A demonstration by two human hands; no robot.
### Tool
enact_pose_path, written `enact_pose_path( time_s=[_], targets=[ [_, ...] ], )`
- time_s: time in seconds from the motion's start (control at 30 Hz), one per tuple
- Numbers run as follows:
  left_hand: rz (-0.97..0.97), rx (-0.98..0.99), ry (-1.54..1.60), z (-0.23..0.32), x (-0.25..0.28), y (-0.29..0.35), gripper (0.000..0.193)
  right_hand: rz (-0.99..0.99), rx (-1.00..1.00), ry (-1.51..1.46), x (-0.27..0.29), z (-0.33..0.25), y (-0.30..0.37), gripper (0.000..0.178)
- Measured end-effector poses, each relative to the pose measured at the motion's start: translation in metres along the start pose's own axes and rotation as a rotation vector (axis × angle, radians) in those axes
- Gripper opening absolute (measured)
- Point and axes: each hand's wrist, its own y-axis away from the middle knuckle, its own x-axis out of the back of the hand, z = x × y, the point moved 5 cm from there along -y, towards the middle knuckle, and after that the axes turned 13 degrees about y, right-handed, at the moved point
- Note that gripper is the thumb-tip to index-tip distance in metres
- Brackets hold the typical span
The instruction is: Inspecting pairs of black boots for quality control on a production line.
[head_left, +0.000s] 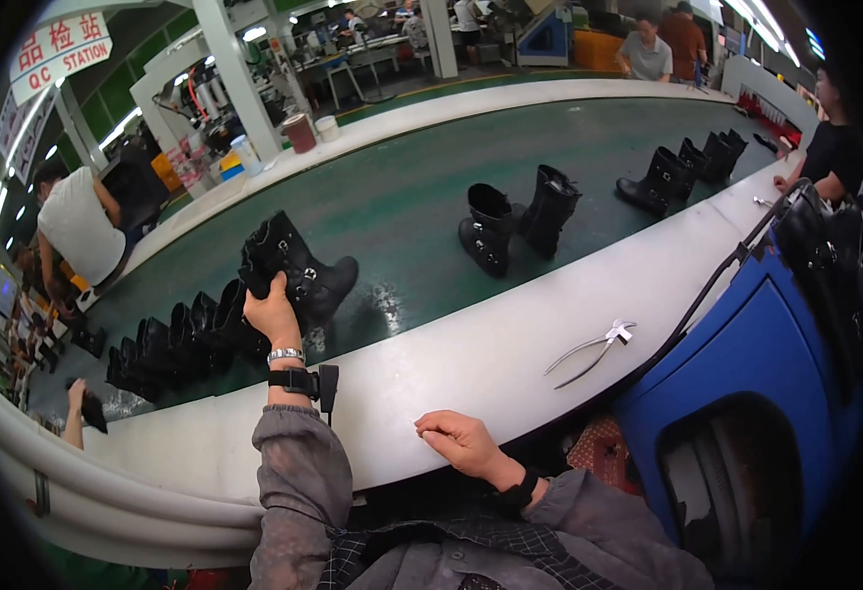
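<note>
My left hand (272, 313) is closed on a black ankle-high boot (316, 280) with metal buckles, gripping it by the shaft. The boot is tilted over the green conveyor belt (392, 197), its toe pointing right. Just left of it stands a row of similar black boots (188, 334). My right hand (459, 444) hovers over the white ledge (402, 379) at my front, fingers curled together, and nothing shows in it. Metal pincers (597, 352) lie on the ledge to the right of that hand.
A pair of black boots (545, 211) stands mid-belt, with more boots (658, 182) farther right. A blue machine (736, 364) borders my right side; white pipes (127, 492) run at my lower left. Co-workers stand along the belt, one in a white top (78, 226).
</note>
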Motion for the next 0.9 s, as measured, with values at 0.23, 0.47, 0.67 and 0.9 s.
enact_pose_path(
  time_s=[0.23, 0.47, 0.67, 0.9],
  targets=[
    [-0.256, 0.323, -0.476, -0.052, 0.007, 0.017, 0.045, 0.046, -0.015, -0.007, 0.002, -0.001, 0.003, 0.016],
    [-0.547, 0.403, -0.346, 0.006, 0.044, 0.116, 0.07, 0.03, -0.102, -0.16, -0.001, 0.016, -0.002, 0.019],
    [-0.975, 0.114, -0.692, 0.074, 0.08, 0.246, 0.064, -0.067, -0.156, 0.232, 0.056, -0.005, -0.039, 0.041],
    [-0.962, -0.037, -0.768, 0.096, 0.073, 0.271, 0.057, 0.521, 0.037, 0.868, 0.153, -0.023, -0.164, 0.079]
  ],
)
